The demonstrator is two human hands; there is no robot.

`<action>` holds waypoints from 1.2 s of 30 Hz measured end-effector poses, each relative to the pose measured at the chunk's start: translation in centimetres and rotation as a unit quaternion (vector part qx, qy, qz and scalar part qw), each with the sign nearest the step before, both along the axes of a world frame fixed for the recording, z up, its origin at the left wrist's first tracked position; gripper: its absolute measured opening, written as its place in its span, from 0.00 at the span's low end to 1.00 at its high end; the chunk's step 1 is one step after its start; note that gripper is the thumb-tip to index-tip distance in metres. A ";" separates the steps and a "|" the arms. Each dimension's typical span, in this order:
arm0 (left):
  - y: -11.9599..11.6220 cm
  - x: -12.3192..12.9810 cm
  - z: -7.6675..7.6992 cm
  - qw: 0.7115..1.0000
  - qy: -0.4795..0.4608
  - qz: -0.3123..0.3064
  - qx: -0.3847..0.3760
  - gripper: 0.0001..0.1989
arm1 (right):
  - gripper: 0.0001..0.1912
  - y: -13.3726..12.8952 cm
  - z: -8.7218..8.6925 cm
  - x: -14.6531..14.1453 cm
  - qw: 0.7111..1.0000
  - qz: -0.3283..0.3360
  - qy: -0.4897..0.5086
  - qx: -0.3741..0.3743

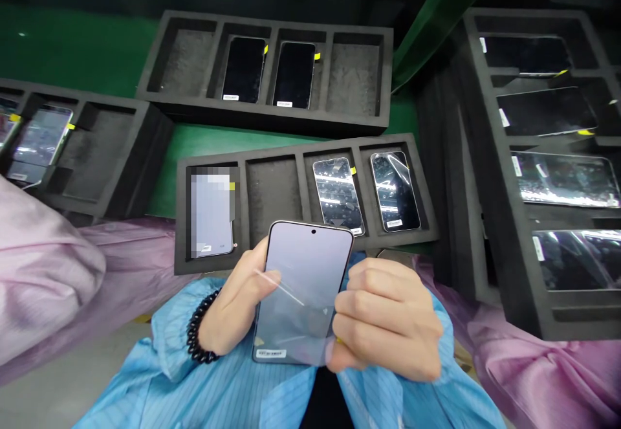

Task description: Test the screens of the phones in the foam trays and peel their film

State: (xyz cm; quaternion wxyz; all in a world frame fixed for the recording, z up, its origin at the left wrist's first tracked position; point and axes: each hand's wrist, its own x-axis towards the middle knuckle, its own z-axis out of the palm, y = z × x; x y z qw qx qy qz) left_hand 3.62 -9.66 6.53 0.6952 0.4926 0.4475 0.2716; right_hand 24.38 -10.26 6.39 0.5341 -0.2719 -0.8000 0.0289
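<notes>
At six o'clock of the head view, a phone (303, 286) is held screen-up between both hands, just in front of the nearest foam tray (272, 157). Its left edge is gripped by the left hand (237, 309), with the thumb laid over the glass; its lower right corner is covered by the right hand (385, 319), which is curled tight there, and a sliver of yellow shows under the fingers, though what is pinched cannot be made out. A thin clear film seems to lie over the screen, but its edges are hard to trace. A dark bead bracelet (198, 332) is worn on the left wrist, and both blue sleeves (160, 377) are cut off by the bottom edge.

Four slots are cut in the nearest foam tray: a phone at its nine o'clock end is blurred beyond reading, the next slot holds nothing, and two glossy phones (366, 193) fill the slots toward three o'clock.

At twelve o'clock a second tray (266, 21) carries two dark phones (269, 73) in its middle slots, each with a yellow tab. At three o'clock a stack of trays (490, 222) holds four phones lying crosswise, partly cropped by the frame. At nine o'clock another tray (111, 157) is half hidden behind a pink-sleeved arm (43, 267), with one phone visible in it. Green tabletop (72, 47) shows between the trays.
</notes>
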 end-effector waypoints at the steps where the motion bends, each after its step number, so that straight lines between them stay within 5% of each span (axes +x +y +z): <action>1: 0.0 0.0 -0.1 1.000 0.005 -0.002 0.004 0.27 | 0.28 0.0 0.1 0.1 1.000 0.004 0.003 -0.003; 10: 3.5 2.5 -1.3 0.982 0.140 -0.036 0.120 0.19 | 0.14 5.5 0.6 -0.1 0.995 -0.050 -0.020 -0.087; 14: 4.1 3.0 -1.5 0.997 0.075 -0.024 0.018 0.22 | 0.14 6.7 -0.1 -0.3 0.969 -0.076 0.120 -0.203; 19: 4.3 3.5 0.0 0.996 -0.018 0.010 -0.083 0.27 | 0.15 6.2 0.0 0.1 0.933 0.000 0.201 -0.299; 25: 4.4 3.5 0.9 0.997 -0.019 0.031 -0.070 0.24 | 0.19 6.2 0.3 0.2 0.936 -0.027 0.163 -0.310; 36: 4.5 3.3 0.7 0.994 -0.026 0.042 -0.096 0.24 | 0.12 6.7 0.4 -0.3 0.937 -0.104 0.048 -0.329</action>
